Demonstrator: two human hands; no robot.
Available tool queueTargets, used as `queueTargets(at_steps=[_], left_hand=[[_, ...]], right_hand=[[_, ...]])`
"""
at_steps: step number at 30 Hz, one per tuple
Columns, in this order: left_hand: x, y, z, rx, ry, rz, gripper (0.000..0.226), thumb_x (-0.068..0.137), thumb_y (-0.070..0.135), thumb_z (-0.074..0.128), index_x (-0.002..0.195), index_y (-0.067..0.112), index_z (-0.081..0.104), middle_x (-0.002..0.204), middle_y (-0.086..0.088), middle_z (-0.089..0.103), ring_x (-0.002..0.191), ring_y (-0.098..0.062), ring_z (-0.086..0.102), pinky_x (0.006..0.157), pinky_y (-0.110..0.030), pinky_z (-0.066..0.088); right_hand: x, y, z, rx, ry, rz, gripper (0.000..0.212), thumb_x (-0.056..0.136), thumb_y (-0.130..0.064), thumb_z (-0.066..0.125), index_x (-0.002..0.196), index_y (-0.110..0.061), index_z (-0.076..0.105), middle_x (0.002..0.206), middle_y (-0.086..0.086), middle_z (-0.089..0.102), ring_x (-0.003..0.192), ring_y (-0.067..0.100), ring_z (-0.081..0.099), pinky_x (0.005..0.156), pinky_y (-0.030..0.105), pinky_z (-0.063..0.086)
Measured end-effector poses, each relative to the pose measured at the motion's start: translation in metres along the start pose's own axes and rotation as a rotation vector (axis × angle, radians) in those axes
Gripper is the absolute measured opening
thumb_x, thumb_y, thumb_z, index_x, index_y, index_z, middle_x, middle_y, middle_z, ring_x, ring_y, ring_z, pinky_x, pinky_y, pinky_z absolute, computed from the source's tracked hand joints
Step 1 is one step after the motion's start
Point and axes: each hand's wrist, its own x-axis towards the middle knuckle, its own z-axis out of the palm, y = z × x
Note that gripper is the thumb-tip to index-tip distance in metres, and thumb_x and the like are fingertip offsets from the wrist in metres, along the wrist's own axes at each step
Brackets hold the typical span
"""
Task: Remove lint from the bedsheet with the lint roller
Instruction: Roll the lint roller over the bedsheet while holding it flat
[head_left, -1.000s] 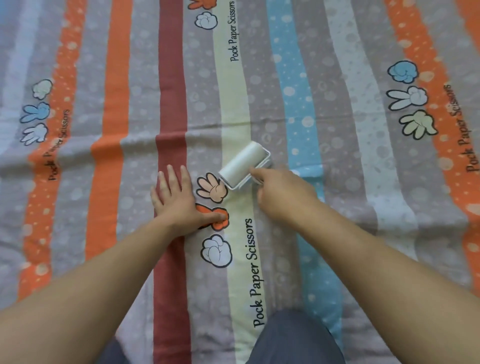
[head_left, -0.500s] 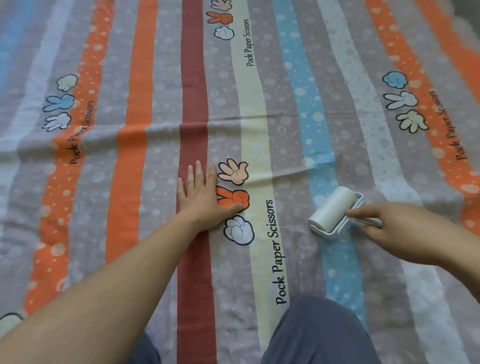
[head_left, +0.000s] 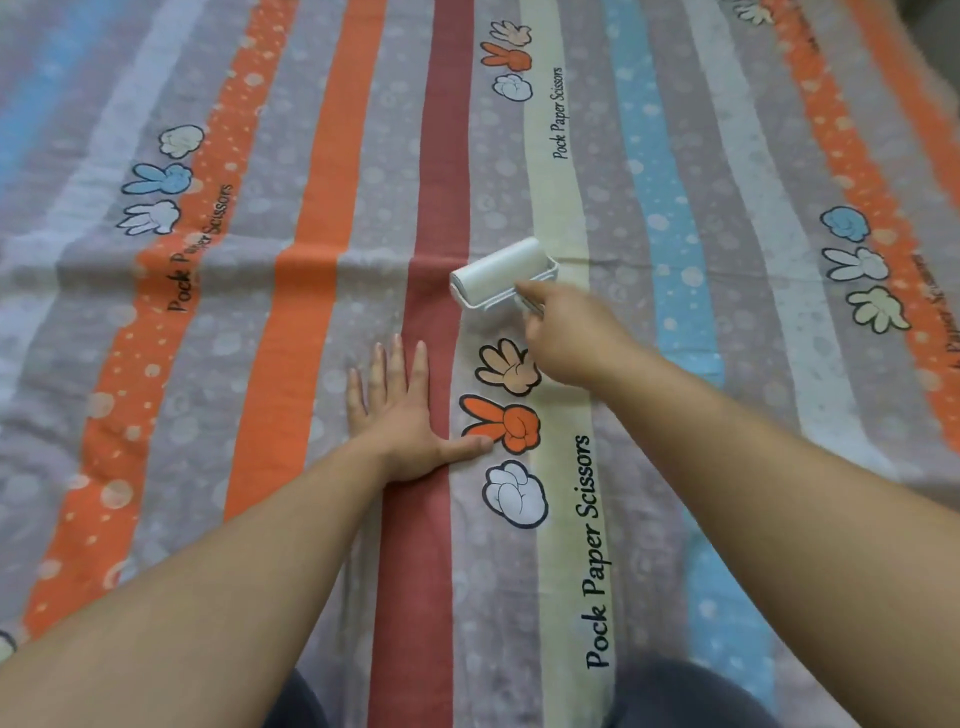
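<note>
The roller (head_left: 501, 273) has swung back left off the blue stripe (head_left: 649, 182). It now lies on the sheet (head_left: 182, 415) between the red stripe (head_left: 441, 182) and the cream stripe (head_left: 558, 218), just beyond the printed hands (head_left: 506, 369). The right hand (head_left: 571, 338) grips its handle, fingers curled round it. The left hand (head_left: 402, 410) has stayed put, flat and spread, pressing the sheet at the red stripe.

Probably a home bedroom, striped bedsheet (head_left: 332, 218) (cartoon hand prints) spread wide

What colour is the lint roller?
White, both roll and frame; the head view shows the lint roller held by the right hand.
</note>
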Motion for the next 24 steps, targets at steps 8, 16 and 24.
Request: queueTargets(at_steps=[8, 16, 24], left_hand=[[0.002, -0.002, -0.003, 0.002, -0.069, 0.012, 0.144, 0.057, 0.102, 0.043, 0.149, 0.028, -0.04, 0.155, -0.003, -0.048, 0.139, -0.021, -0.049, 0.114, -0.051, -0.029], [-0.001, 0.002, -0.003, -0.019, 0.005, -0.014, 0.106, 0.086, 0.085, 0.032, 0.157, 0.029, -0.023, 0.162, -0.002, -0.036, 0.148, -0.02, -0.035, 0.119, -0.05, -0.022], [-0.021, -0.001, 0.0, -0.011, 0.048, -0.018, 0.102, 0.083, 0.089, 0.018, 0.159, 0.032, -0.018, 0.164, 0.002, -0.03, 0.15, -0.017, -0.031, 0.121, -0.049, -0.019]], right_hand=[[-0.023, 0.031, 0.004, -0.148, -0.136, 0.069, 0.045, 0.093, -0.022, 0.046, 0.136, -0.034, 0.05, 0.13, 0.003, 0.06, 0.113, 0.028, 0.058, 0.095, 0.039, 0.049], [-0.129, 0.083, -0.012, -0.276, -0.181, 0.146, 0.046, 0.094, -0.03, 0.043, 0.136, -0.048, 0.045, 0.132, -0.006, 0.059, 0.117, 0.023, 0.056, 0.086, 0.036, 0.049], [-0.176, 0.108, -0.033, -0.357, -0.275, 0.197, 0.045, 0.095, -0.031, 0.044, 0.137, -0.047, 0.047, 0.137, -0.009, 0.056, 0.119, 0.018, 0.056, 0.09, 0.029, 0.047]])
